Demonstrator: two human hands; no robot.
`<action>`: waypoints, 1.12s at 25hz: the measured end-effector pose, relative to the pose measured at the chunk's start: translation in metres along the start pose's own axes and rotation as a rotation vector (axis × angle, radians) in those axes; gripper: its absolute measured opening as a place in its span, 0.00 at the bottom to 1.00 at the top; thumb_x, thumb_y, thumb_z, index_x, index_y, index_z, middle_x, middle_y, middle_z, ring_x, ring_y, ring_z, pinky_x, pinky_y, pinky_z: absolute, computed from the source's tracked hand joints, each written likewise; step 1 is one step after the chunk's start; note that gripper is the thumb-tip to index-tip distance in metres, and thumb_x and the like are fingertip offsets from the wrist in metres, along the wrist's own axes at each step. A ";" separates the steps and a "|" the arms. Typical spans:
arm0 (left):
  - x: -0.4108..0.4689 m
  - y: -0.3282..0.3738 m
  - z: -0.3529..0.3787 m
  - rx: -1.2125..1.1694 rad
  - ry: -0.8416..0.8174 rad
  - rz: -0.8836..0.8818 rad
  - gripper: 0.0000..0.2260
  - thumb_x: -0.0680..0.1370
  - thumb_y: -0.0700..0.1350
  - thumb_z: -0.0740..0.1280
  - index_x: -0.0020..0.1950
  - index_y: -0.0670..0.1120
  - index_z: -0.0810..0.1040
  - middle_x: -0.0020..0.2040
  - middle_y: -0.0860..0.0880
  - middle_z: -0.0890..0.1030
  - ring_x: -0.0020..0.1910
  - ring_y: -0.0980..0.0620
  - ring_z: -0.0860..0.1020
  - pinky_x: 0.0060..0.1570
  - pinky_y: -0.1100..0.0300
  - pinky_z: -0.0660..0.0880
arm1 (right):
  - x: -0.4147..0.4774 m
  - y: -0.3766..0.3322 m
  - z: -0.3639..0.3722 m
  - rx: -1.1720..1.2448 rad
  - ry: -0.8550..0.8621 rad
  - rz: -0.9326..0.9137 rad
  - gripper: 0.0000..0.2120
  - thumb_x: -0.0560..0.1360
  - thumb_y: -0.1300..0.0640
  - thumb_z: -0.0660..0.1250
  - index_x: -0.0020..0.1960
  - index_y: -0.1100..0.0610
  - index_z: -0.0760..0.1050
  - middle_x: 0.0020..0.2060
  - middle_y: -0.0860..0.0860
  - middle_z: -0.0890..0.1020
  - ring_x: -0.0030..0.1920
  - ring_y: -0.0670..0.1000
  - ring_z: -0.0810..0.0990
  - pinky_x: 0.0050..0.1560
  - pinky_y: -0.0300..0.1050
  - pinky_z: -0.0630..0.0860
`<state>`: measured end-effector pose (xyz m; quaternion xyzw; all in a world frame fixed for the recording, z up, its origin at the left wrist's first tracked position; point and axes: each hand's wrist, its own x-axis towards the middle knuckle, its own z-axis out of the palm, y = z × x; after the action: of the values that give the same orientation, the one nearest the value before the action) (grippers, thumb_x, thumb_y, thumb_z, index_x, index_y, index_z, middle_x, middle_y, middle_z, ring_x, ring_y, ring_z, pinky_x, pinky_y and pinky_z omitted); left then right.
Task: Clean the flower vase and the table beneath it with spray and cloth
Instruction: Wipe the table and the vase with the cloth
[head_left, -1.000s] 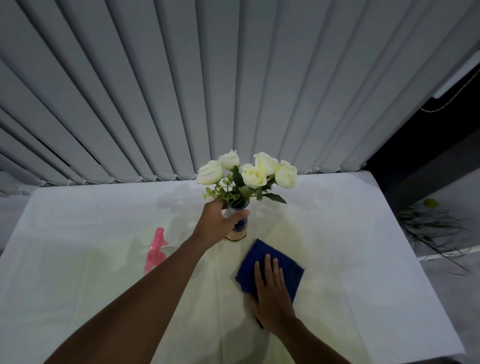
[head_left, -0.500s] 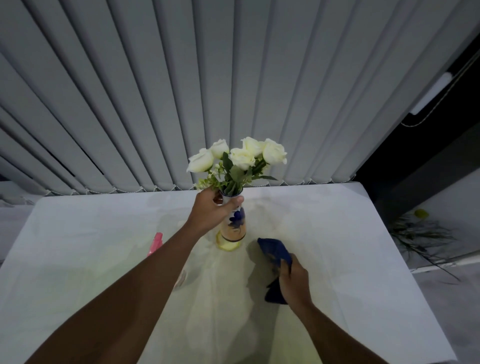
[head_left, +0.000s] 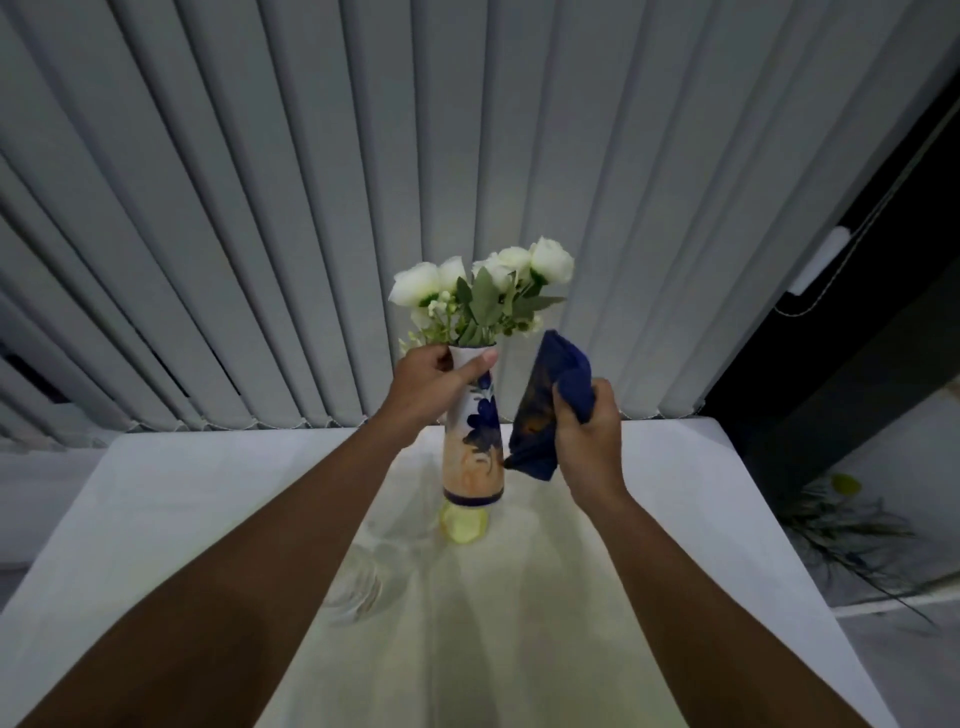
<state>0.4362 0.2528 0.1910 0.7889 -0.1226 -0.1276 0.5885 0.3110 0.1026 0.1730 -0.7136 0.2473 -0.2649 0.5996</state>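
We see the left hand (head_left: 431, 387) wrapped around the neck of the vase (head_left: 474, 441), thumb across the front just under the rim. The vase is lifted clear of the table (head_left: 171, 499); its long axis runs nearly upright, mouth up, the top leaning a little to the left, with the white roses (head_left: 483, 291) pointing up toward the blinds (head_left: 311, 182). Its base hangs above a yellowish round spot (head_left: 464, 524) on the table. The right hand (head_left: 589, 441) is clenched on the blue cloth (head_left: 545, 410), which is bunched and stands tall beside the vase's right side; we cannot tell whether its lower corner touches the vase. A dark plant (head_left: 841, 530) lies on the floor at the right.
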 end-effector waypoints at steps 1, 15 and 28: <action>0.002 0.012 -0.003 -0.011 0.002 0.000 0.13 0.71 0.59 0.76 0.49 0.52 0.86 0.47 0.55 0.88 0.48 0.57 0.85 0.50 0.57 0.80 | 0.001 -0.016 0.010 -0.039 -0.055 -0.087 0.08 0.79 0.64 0.64 0.56 0.54 0.73 0.43 0.47 0.80 0.40 0.41 0.78 0.44 0.42 0.75; 0.002 0.065 -0.037 0.065 0.135 -0.055 0.27 0.61 0.71 0.72 0.47 0.51 0.86 0.45 0.53 0.88 0.47 0.48 0.85 0.54 0.45 0.82 | -0.072 0.051 0.044 -0.558 -0.462 -0.950 0.20 0.77 0.65 0.64 0.69 0.57 0.73 0.75 0.51 0.70 0.79 0.56 0.61 0.78 0.58 0.58; 0.001 0.063 -0.045 -0.064 -0.095 0.037 0.12 0.78 0.56 0.70 0.52 0.48 0.83 0.45 0.52 0.87 0.40 0.59 0.85 0.42 0.62 0.77 | -0.066 0.027 0.014 0.262 0.162 0.180 0.15 0.79 0.69 0.60 0.45 0.52 0.79 0.38 0.50 0.82 0.39 0.47 0.80 0.42 0.44 0.77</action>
<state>0.4500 0.2750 0.2634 0.7602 -0.1606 -0.1579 0.6094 0.2707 0.1528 0.1389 -0.5805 0.3212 -0.2967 0.6869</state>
